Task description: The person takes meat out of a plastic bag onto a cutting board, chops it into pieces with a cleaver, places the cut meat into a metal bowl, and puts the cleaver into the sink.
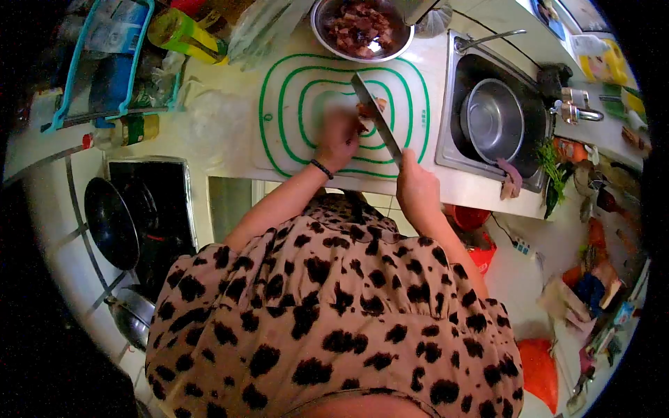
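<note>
My right hand (418, 187) is closed round the handle of a kitchen knife (377, 120), its long blade slanting up and left across the cutting board (275, 143). Against the blade's left side lies dark red meat (364, 111). My left hand (339, 145), with a dark bead bracelet at the wrist, rests on the board and grips the meat from the left; its fingers are partly blurred. The board is white with green rounded rings. Behind it stands a metal bowl (322, 43) of cut meat pieces.
On the right is a sink (451, 104) holding a metal basin (496, 143), with a pinkish cloth (511, 178) over its front edge. A black wok (111, 223) stands by the stove at left. A blue rack (65, 87) and plastic bags (268, 31) crowd the back left.
</note>
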A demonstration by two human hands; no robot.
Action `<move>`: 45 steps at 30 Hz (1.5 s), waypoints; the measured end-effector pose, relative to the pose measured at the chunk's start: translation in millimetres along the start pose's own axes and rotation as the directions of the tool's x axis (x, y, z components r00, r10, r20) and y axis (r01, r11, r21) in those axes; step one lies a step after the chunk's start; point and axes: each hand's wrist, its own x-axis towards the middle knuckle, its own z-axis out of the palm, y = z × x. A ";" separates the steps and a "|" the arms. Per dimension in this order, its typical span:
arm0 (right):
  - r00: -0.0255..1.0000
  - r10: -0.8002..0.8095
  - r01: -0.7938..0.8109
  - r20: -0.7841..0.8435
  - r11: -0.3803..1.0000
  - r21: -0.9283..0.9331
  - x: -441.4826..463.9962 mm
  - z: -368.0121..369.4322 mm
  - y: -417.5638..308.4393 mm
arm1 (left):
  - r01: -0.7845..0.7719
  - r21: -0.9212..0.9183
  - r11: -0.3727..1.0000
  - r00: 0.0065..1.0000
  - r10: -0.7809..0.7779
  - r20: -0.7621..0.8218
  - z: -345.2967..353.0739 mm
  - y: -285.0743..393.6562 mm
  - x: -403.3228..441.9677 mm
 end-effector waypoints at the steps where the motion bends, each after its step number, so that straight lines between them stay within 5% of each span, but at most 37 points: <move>1: 1.000 0.000 0.000 -0.002 1.000 0.000 -5.1 -0.1 0.0 | -0.002 0.000 1.000 1.000 0.002 0.000 -1.7 3.4 2.8; 3: 1.000 -0.011 0.012 0.019 0.999 -0.048 -14.0 3.8 1.5 | -0.133 0.110 0.985 0.988 0.140 -0.059 -3.1 8.2 5.8; 7: 0.997 0.014 -0.003 0.081 0.992 -0.122 -23.3 9.9 0.7 | -0.127 0.134 0.983 0.991 0.132 -0.028 2.7 -7.3 -0.2; 9: 0.995 -0.096 0.094 -0.020 0.992 -0.089 -25.1 10.3 0.7 | -0.147 0.194 0.970 0.989 0.145 0.023 4.5 -12.6 -2.0; 31: 0.998 -0.062 0.064 0.026 0.993 -0.096 -28.1 -1.9 -2.5 | -0.048 0.058 0.997 0.997 0.051 -0.050 6.6 -10.2 -3.1; 45: 0.998 -0.049 0.055 0.050 0.990 -0.127 -19.9 12.3 3.4 | -0.161 0.136 0.978 0.984 0.169 -0.049 7.0 -6.6 8.5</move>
